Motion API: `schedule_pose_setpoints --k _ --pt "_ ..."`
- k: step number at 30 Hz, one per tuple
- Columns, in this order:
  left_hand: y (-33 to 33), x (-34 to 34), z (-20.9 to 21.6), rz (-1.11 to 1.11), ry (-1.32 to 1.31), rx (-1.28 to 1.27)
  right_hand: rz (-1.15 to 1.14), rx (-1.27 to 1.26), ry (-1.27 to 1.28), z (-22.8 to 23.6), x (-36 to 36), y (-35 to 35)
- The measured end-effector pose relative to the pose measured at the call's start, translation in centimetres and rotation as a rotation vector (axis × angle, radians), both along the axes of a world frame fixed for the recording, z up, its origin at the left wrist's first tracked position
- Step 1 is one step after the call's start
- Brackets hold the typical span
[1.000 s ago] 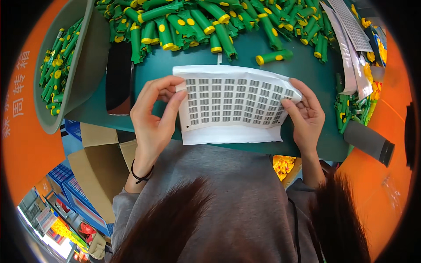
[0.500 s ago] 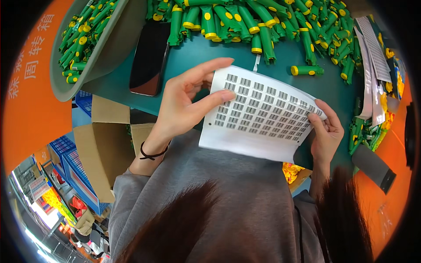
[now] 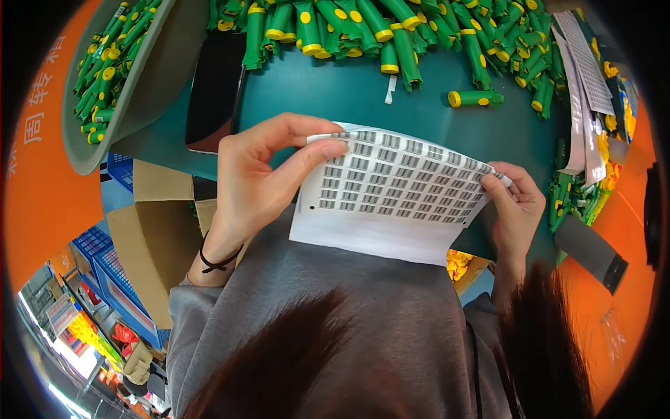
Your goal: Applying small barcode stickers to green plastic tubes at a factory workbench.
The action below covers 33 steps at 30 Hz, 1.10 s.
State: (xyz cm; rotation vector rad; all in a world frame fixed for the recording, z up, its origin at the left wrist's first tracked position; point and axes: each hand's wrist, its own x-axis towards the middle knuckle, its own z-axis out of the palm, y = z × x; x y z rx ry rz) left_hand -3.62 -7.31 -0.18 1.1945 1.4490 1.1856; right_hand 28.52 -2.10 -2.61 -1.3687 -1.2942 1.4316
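A white sheet of barcode stickers (image 3: 398, 178) is held up in front of my chest, its top edge bent back. My left hand (image 3: 269, 164) pinches the upper left corner between thumb and fingers. At the upper right corner my right hand (image 3: 515, 199) grips the same sheet with thumb and forefinger. Rows of small black barcodes cover its upper part, and the lower strip is blank. Beyond the sheet, a small white paper scrap (image 3: 390, 89) lies on the dark green table (image 3: 307, 91). One green tube with a yellow cap (image 3: 476, 98) lies apart from the others.
A heap of green tubes (image 3: 335, 28) fills the table's far side. A grey tub (image 3: 150, 91) of similar tubes stands at left, beside a black phone (image 3: 215, 91). More sticker sheets (image 3: 590, 66) lie at right, above a dark grey device (image 3: 592, 258). An open cardboard box (image 3: 143, 251) sits lower left.
Both hands are lower in the picture, with the sheet shifted left and down. My left thumb has slid nearer the top edge, which now curls back more.
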Motion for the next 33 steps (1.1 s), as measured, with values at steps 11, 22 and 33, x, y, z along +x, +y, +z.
schedule_pose_setpoints --k 11,22,33 --pt "3.3 0.7 -3.7 -0.222 0.444 0.26 0.023 -0.236 0.125 -1.9 -1.3 1.6" --pt "3.6 0.3 -3.8 -0.293 0.454 0.143 0.135 -0.331 -0.01 -1.1 -0.7 2.6" --pt "4.1 1.3 -4.4 -0.385 0.609 0.33 0.034 -0.115 0.031 -2.5 -1.2 1.3"
